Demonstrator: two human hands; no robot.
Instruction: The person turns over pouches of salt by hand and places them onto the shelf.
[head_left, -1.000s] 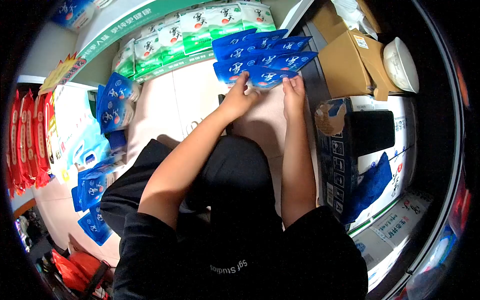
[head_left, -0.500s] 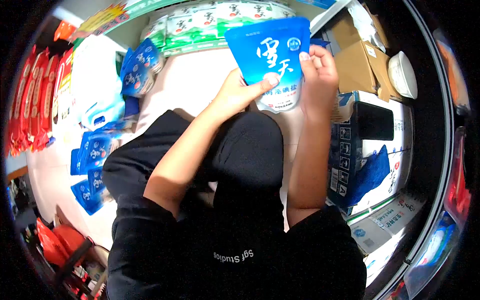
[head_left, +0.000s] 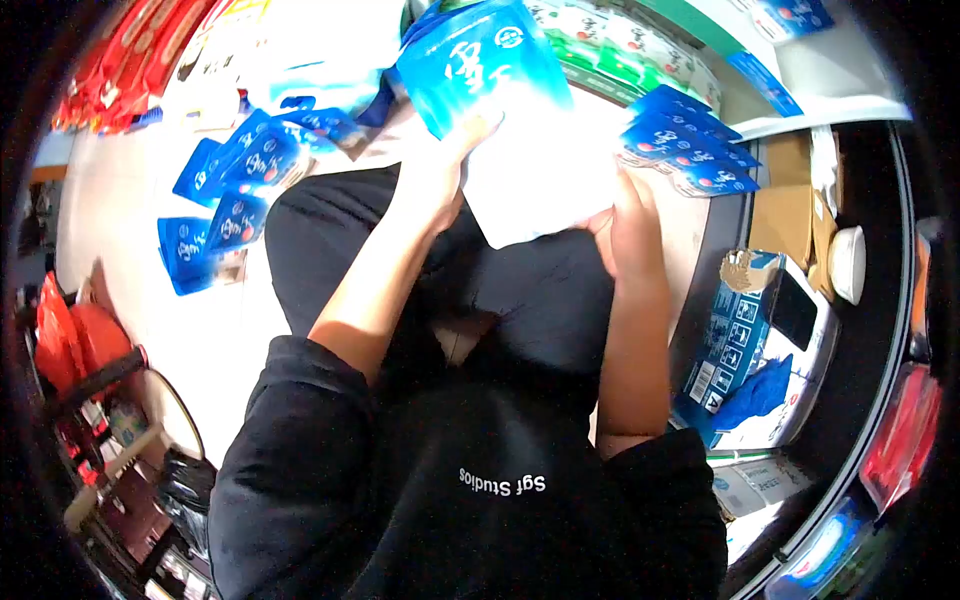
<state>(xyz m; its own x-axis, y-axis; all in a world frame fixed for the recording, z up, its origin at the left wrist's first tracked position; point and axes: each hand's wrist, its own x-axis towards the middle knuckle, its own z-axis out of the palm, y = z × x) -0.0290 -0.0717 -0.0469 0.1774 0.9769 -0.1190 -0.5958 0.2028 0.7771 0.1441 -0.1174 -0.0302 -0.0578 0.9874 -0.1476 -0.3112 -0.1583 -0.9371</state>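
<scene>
As the blue-to-white stand-up pouch (head_left: pixel 530 140) tilts between two hands, head view: it is above the dark trousers (head_left: pixel 540 300), wide blue end away from the wearer, white end nearer; whether it touches cloth, cannot tell.
Left hand (head_left: pixel 445 175): closed on the pouch's left side, thumb laid over the printed face; fingers behind, mostly hidden.
Right hand (head_left: pixel 630 225): closed at the lower right edge, thumb in front, opened no wider than the packet seems to need; fingertips hidden.
Pouch print: white characters on blue; lower half washed out by glare. Tipping the face out of the light should help with reading it.
Pouch handling: looks pliable, contents probably able to shift. Best carried from both sides, with the right hand taking weight low down; light thumbs, so the film does not crease.
Blue pouches, left (head_left: pixel 250 170): fanned in overlapping rows on the pale floor (head_left: pixel 130 230). Elbow room matters here; a brushed row could slide.
Blue pouches, right (head_left: pixel 690 145): layered rows, just beyond the right hand. Worth lifting the wrist clear of them.
Green-and-white bags (head_left: pixel 645 55): lined up behind, apart from the hands.
Blue-and-white carton (head_left: pixel 735 300): right of the forearm, blue cloth-like item (head_left: pixel 755 395) on top.
</scene>
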